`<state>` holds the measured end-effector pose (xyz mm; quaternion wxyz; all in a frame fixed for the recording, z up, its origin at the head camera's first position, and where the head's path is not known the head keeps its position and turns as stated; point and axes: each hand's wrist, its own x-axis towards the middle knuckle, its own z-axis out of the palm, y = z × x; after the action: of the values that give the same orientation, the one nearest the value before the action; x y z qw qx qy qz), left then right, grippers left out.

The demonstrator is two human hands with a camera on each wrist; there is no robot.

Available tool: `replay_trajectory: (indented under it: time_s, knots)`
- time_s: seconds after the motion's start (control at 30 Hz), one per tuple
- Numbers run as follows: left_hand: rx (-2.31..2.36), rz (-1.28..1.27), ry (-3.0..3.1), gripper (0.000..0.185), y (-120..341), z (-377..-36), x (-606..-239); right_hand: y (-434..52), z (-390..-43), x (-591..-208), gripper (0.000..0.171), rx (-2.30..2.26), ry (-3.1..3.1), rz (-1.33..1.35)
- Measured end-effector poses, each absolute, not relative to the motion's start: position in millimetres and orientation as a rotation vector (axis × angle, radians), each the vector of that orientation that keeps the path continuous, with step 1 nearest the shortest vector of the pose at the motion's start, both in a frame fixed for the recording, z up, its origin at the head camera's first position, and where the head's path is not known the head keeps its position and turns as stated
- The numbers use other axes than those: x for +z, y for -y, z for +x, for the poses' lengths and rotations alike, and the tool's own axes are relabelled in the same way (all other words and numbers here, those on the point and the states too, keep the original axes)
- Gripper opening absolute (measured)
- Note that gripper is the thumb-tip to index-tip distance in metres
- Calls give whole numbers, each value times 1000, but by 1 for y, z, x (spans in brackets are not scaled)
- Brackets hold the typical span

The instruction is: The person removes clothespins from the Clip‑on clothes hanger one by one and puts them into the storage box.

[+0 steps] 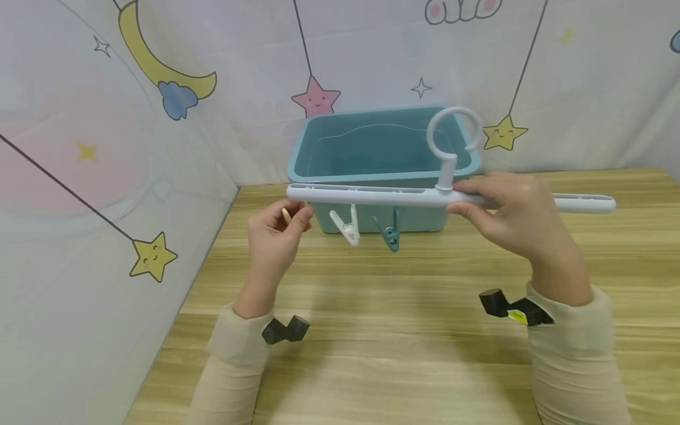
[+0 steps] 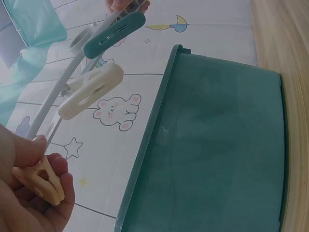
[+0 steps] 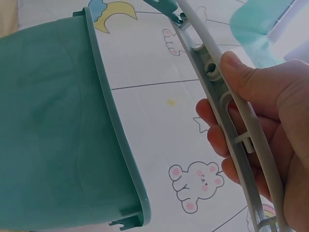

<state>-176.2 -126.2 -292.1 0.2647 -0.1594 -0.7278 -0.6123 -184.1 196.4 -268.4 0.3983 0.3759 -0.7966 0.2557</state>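
Note:
A long white hanger bar [image 1: 372,195] with a round hook [image 1: 453,137] is held level above the wooden table, in front of a teal plastic bin [image 1: 382,153]. My right hand [image 1: 504,212] grips the bar [image 3: 231,130] just right of the hook. A white clip [image 1: 345,227] and a teal clip [image 1: 390,233] hang from the bar; the left wrist view shows the same white clip [image 2: 91,92] and teal clip [image 2: 113,35]. My left hand [image 1: 276,233] pinches a beige clip [image 2: 41,180] under the bar's left end.
The teal bin [image 2: 217,145] stands at the table's back against a cloth backdrop printed with stars, a moon and rabbits. The backdrop also closes the left side. Bare wooden table [image 1: 404,330] lies between me and the bin.

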Motion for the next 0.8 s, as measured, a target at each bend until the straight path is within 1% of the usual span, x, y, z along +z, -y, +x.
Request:
replay_trajectory:
  time_s: [0.37, 0.63, 0.8]
  knots:
    - [-1198, -412, 1872, 8, 120, -181, -302, -187, -183, -271, 65, 614, 2028, 918]
    - [-1011, -433, 1758, 3, 116, -187, -307, -182, -181, -270, 66, 605, 2035, 894]
    - [-932, -401, 1706, 5, 117, -194, -308, -175, -181, -273, 66, 614, 2066, 872]
